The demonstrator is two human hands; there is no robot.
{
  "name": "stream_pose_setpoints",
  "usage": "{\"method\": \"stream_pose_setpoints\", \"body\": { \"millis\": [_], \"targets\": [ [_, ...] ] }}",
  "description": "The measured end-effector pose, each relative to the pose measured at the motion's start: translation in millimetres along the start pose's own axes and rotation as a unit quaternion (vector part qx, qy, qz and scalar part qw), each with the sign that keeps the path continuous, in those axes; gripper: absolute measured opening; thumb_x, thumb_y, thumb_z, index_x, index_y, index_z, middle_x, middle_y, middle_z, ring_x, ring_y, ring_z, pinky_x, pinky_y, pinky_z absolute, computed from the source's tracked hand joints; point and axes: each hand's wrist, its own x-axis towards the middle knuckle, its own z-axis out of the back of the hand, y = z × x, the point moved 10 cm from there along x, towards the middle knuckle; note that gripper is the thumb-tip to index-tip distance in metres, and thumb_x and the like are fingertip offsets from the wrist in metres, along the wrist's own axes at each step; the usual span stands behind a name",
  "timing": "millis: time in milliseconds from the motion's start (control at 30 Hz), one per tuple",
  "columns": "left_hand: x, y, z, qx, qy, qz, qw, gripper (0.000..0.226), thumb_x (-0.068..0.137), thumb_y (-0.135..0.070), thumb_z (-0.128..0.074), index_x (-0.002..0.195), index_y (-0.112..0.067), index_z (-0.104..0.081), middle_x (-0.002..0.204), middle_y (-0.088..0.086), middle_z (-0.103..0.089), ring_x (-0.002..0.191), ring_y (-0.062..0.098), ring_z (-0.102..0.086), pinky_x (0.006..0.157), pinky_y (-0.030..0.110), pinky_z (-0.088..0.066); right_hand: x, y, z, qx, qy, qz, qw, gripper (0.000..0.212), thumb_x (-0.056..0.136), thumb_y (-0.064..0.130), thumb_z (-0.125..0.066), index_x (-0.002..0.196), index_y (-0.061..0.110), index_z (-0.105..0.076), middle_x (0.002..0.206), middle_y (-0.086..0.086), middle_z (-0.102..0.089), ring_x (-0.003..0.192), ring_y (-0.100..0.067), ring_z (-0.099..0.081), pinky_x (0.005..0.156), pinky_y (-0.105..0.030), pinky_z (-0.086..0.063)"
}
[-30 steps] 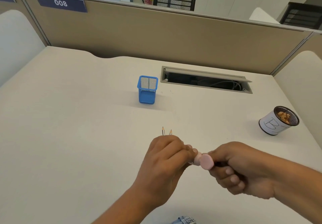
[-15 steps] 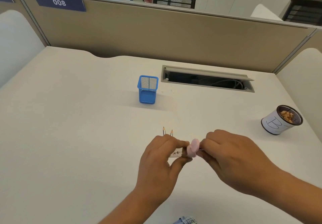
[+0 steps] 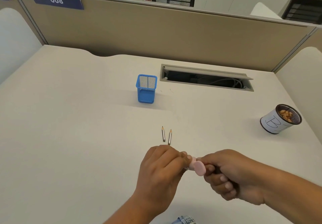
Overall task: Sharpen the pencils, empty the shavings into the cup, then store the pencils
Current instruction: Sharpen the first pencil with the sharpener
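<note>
A: Sharpener (image 3: 197, 167)?
B: Pink, round cap. Near centre, pinched by left hand (image 3: 162, 169). Right hand (image 3: 231, 175) fisted round a dark pencil (image 3: 218, 171), mostly hidden.
A: Others?
B: Two sharpened pencils (image 3: 163, 134) lie just beyond; cup (image 3: 271, 124), right, holds shavings (image 3: 285, 114).

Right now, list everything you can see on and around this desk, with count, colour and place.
desk: one, cream, fills the view
pencils: two, dark grey, side by side on the desk, tips pointing away
pen holder: one, blue mesh, upright mid-desk
cup: one, white wrap marked B, right side, shavings inside
cable hatch: one, grey, open, desk's rear
partition: one, beige, behind desk
label: one, navy, reads 008, partition's top left
sharpener: one, pink, between left hand and right hand
third pencil: one, dark, mostly hidden in right fist
left hand: grips the sharpener
right hand: curled round the third pencil
</note>
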Motion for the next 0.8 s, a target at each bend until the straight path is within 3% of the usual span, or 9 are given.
{"method": "stream_pose_setpoints", "body": {
  "millis": [133,300,467,600,733,800],
  "targets": [
    [-1.4,15.9,0.0,-0.027,0.013,0.076,0.997,0.013,0.084,-0.019,-0.075,0.085,-0.028,-0.065,0.085,-0.015,-0.067,0.082,0.012,-0.062,0.071,0.032,-0.045,0.8,12.1,11.6,-0.065,-0.040,0.047,0.996,0.044,0.095,0.034,-0.048,0.054,0.022,-0.037,0.050,0.003,-0.031,0.045,-0.015,-0.025,0.046,-0.022,-0.020],
    [-5.8,49.1,5.5,-0.078,0.008,0.218,0.973,0.023,0.080,-0.020,-0.077,0.093,-0.033,-0.063,0.091,-0.020,-0.066,0.088,0.004,-0.061,0.074,0.033,-0.049,-0.6,25.5,29.3,-0.025,-0.086,0.109,0.990,0.040,0.098,0.033,-0.049,0.063,0.015,-0.055,0.057,-0.003,-0.047,0.050,-0.017,-0.039,0.050,-0.024,-0.033],
    [-8.7,59.2,-1.9,-0.181,0.014,0.295,0.938,0.034,0.083,-0.006,-0.073,0.099,-0.036,-0.065,0.100,-0.025,-0.070,0.097,0.001,-0.065,0.081,0.017,-0.048,15.9,26.3,34.8,0.000,-0.100,0.142,0.985,0.033,0.097,0.028,-0.054,0.074,0.013,-0.073,0.068,0.000,-0.059,0.056,-0.013,-0.047,0.057,-0.024,-0.039],
    [-27.0,74.1,-16.9,-0.185,0.029,0.355,0.916,0.039,0.084,-0.021,-0.073,0.111,-0.048,-0.064,0.110,-0.032,-0.066,0.111,-0.002,-0.058,0.089,0.012,-0.042,38.8,19.7,42.8,0.019,-0.117,0.132,0.984,0.027,0.093,0.027,-0.061,0.080,0.009,-0.078,0.077,0.002,-0.059,0.064,-0.013,-0.047,0.062,-0.025,-0.040],
    [-43.1,84.4,-41.0,-0.218,0.069,0.394,0.890,0.036,0.086,-0.018,-0.071,0.098,-0.051,-0.063,0.095,-0.037,-0.068,0.094,-0.006,-0.063,0.076,0.001,-0.041,72.5,5.3,57.6,0.026,-0.174,0.109,0.978,0.015,0.086,0.023,-0.070,0.084,0.013,-0.081,0.081,-0.001,-0.053,0.073,-0.018,-0.039,0.062,-0.025,-0.035],
    [-54.4,92.1,-52.9,-0.213,0.097,0.402,0.886,0.038,0.086,-0.018,-0.071,0.097,-0.052,-0.060,0.092,-0.042,-0.066,0.090,-0.012,-0.062,0.075,0.000,-0.041,90.2,2.8,62.9,0.026,-0.196,0.119,0.973,0.011,0.085,0.019,-0.072,0.085,0.011,-0.080,0.076,-0.002,-0.055,0.068,-0.018,-0.039,0.060,-0.022,-0.031]
  ]
}}
